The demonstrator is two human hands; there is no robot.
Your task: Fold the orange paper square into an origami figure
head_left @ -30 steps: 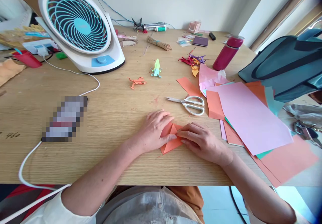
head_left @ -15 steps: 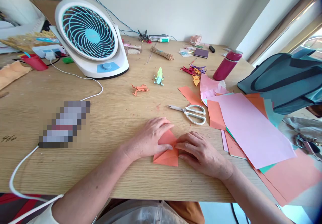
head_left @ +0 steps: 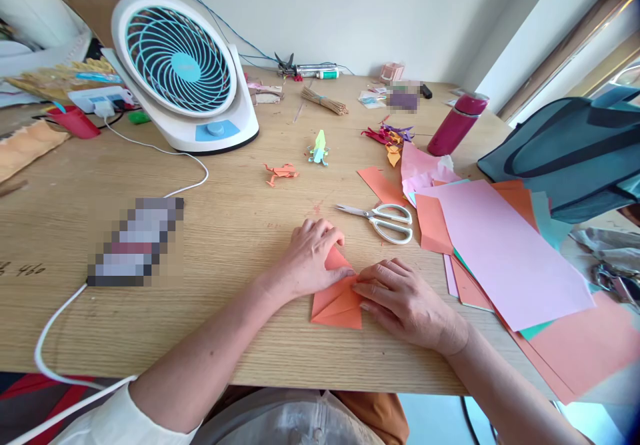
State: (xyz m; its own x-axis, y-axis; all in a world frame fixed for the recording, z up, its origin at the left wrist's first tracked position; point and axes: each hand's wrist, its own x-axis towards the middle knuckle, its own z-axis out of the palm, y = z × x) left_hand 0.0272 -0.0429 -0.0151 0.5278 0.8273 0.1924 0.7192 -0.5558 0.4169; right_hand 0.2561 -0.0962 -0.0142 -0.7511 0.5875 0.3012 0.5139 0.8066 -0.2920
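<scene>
Being pressed against the bench by two hands is one folded orange sheet, lying near the bench's front edge.

Left hand, one: its thumb is being laid across the sheet, apart from its other fingers, which are being curled at the upper end. Right hand, one: its fingers are being bunched together at the sheet's right edge. Whether the paper is being clamped by either hand cannot be told.

Scissors, one pair, are lying with blades pointing left. Paper frogs, two, are standing beyond: one orange frog, one yellow-green frog. Bottle, one; fan, one. Loose papers are being topped by one large pink sheet; their full number cannot be counted.

A narrow strip of wood is separating the folded sheet from the front edge. A broad span is extending leftward from the left hand to one pixelated slab. At right, the loose papers are lying nearer.

Compared with one second ago, a straight lower edge is now being shown by the sheet, where a raised triangular fold was ending in a point.
</scene>
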